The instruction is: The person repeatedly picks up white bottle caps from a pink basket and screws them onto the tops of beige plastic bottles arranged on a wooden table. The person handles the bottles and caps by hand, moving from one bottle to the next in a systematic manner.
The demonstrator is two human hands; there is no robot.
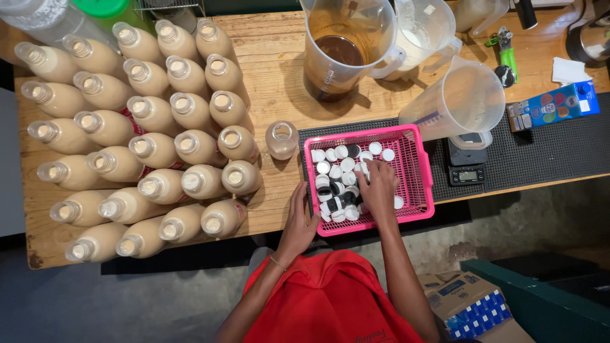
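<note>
Right hand (377,186) reaches into the pink basket (420,166) of bottle caps (338,166), fingers curled, grip unclear; left hand (304,220) rests open-fingered on the basket's edge, beside the filled bottles (159,149)

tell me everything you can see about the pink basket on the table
The pink basket is a shallow rectangular tray of what looks like plastic, with slotted walls and a mesh floor. It sits flat at the wooden table's front edge, partly on a black mat. Loose bottle caps, white and black, cover its left half. The right hand reaches in among them; the left hand rests against its left wall. A clear jug stands right behind it.
</note>
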